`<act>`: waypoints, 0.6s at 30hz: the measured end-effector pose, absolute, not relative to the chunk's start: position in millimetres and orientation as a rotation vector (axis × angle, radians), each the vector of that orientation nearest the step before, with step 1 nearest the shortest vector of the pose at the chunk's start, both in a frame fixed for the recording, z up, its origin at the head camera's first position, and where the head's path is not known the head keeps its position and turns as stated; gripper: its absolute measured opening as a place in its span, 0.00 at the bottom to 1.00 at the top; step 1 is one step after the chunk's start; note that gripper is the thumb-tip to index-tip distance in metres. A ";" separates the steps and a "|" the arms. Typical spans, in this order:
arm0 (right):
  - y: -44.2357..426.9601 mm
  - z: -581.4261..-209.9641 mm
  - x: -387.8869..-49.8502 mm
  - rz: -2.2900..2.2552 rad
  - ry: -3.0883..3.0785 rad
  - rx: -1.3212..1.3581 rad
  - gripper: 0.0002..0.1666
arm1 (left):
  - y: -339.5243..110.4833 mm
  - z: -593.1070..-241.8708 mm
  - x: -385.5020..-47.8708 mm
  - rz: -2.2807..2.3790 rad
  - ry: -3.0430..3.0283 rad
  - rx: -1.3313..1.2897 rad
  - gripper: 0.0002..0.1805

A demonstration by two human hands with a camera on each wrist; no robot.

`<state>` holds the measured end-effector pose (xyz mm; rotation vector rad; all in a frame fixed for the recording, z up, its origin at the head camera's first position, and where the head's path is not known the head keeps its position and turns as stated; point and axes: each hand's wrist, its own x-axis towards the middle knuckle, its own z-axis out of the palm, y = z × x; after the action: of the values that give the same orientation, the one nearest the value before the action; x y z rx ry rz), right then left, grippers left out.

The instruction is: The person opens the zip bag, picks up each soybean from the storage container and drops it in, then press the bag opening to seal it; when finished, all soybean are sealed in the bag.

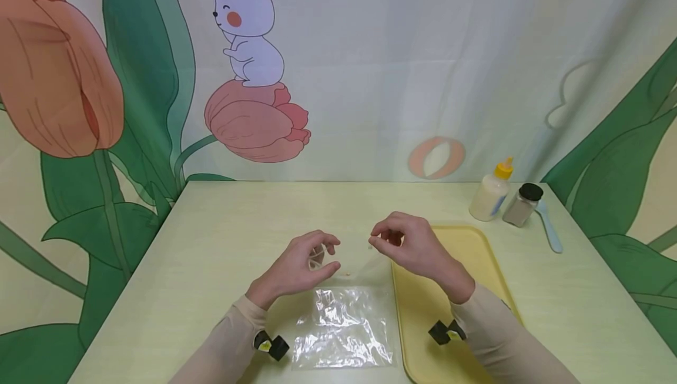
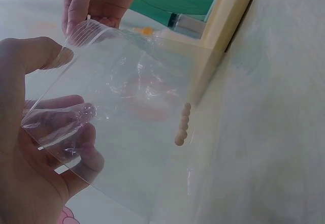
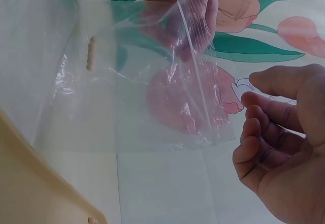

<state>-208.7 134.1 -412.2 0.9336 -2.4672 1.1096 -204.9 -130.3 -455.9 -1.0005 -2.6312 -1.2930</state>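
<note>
In the head view my left hand (image 1: 298,263) is raised above the table with thumb and fingers around the edge of a clear zip bag (image 2: 147,76). Through the bag in the left wrist view, fingers of my left hand (image 2: 56,132) show. Low in the bag lies a short row of small beige beads (image 2: 182,125), also visible in the right wrist view. My right hand (image 1: 418,243) hovers beside the bag's zip edge. Its thumb and index finger are close together and its other fingers loosely bent. In the right wrist view, no bag lies between the fingertips of that right hand (image 3: 284,132).
Another clear bag (image 1: 344,331) lies flat on the table, left of a yellow tray (image 1: 471,231). At the back right stand a glue-like bottle (image 1: 489,197) with a yellow cap and a black-lidded jar (image 1: 522,206), beside a pale blue spoon-like tool (image 1: 551,232).
</note>
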 end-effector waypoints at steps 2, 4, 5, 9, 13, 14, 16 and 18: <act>134.4 -412.0 -208.4 1.104 -2.466 0.932 0.03 | -130.0 -456.0 -205.0 -1.291 -2.635 -1.002 0.19; 134.8 -412.2 -208.4 1.096 -2.460 0.933 0.03 | -129.8 -456.2 -205.1 -1.289 -2.636 -1.003 0.19; 135.1 -412.2 -208.4 1.093 -2.457 0.935 0.04 | -129.7 -456.1 -204.9 -1.287 -2.635 -1.003 0.19; 136.0 -412.7 -209.0 1.091 -2.447 0.946 0.06 | -129.5 -456.1 -204.7 -1.281 -2.627 -1.001 0.19; 137.0 -413.5 -209.8 1.088 -2.450 0.949 0.06 | -129.6 -456.1 -204.1 -1.284 -2.629 -0.995 0.19; 137.2 -413.5 -210.0 1.085 -2.450 0.949 0.05 | -129.7 -456.2 -203.9 -1.285 -2.630 -0.994 0.19; 137.8 -413.5 -210.3 1.080 -2.447 0.949 0.05 | -129.8 -456.5 -203.6 -1.285 -2.632 -0.994 0.19; 138.7 -413.5 -210.8 1.076 -2.445 0.946 0.04 | -130.0 -457.3 -203.4 -1.288 -2.631 -0.996 0.19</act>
<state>-210.8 138.7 -413.5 0.9462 -2.4448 1.0760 -203.4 -130.0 -457.3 -0.9963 -2.6308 -1.2876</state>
